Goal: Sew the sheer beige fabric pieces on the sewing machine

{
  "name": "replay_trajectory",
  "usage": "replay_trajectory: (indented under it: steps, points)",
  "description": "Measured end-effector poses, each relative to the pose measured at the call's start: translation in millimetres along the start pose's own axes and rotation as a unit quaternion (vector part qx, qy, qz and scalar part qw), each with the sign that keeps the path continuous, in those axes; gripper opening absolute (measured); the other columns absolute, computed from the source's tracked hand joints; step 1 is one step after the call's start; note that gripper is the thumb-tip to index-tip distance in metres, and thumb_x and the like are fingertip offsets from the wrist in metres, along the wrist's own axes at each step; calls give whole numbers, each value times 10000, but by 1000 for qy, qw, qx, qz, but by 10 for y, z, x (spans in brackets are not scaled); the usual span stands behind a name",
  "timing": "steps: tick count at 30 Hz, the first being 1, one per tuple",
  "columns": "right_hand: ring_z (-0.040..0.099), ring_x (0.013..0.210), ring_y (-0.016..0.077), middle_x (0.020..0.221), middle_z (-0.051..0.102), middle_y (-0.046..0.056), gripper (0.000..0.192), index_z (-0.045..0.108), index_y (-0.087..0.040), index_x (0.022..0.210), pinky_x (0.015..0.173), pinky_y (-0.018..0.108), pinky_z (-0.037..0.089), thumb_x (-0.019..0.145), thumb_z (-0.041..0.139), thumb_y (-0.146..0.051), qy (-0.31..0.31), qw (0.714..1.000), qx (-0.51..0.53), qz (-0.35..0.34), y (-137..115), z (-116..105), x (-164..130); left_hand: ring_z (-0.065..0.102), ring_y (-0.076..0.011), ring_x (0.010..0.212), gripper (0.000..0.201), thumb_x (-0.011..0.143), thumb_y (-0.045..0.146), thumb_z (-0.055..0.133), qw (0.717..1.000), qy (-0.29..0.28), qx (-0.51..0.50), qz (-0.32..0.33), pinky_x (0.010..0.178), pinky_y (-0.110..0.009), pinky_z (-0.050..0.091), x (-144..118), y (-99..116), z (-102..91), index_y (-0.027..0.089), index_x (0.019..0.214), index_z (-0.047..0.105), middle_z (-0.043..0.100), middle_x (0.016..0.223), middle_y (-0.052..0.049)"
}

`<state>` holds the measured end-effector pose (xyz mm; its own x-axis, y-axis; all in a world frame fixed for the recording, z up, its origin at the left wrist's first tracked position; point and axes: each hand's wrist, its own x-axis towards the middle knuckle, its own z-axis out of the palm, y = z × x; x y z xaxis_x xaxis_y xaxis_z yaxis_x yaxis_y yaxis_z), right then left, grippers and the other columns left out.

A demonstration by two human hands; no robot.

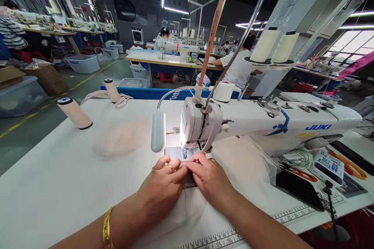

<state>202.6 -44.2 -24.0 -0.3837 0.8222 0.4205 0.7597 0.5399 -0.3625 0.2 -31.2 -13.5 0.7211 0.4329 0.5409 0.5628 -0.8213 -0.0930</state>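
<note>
White fabric is pinned flat on the bench, just before the presser foot of the sewing machine. Left hand and right hand are pressed on it, fingertips touching, fingers curled, nothing clenched. Lamp is lit beside the needle. Two thread cones are stood at bench's left.

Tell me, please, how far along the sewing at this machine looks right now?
Done: white fabric already lies on the table at the sewing machine, lit by its lamp. In hand: left hand and right hand press the fabric flat just before the needle area. Left: no finished seam is visible, so the stitching seems mostly ahead.
</note>
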Motion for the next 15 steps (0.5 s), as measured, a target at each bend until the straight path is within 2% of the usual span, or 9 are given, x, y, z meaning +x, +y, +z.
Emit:
replay_trajectory:
  steps: [4,9,15]
  points:
    - [568,774,185,1032,686,47,419,729,-233,1046,682,302,453,859,498,62,3,1000,-12,-9,7,-6,-12,502,-193,778,257,926,-2,504,1000,17,-13,-1,802,-378,341,-12,-37,-17,172,850,677,689,856,-24]
    - [569,752,186,1059,713,61,448,721,-215,1056,674,309,439,828,469,76,25,998,-43,-40,19,-22,-7,574,-219,847,212,969,34,526,999,0,-23,-29,822,-404,338,-32,-17,-44,147,1024,697,729,892,-40]
    - [557,721,198,1065,735,64,407,722,-218,1071,653,316,436,855,489,37,50,993,-97,-39,43,7,3,607,-240,860,191,1020,122,504,998,-25,-3,-56,832,-429,332,2,5,-12,159,1066,686,748,951,-56]
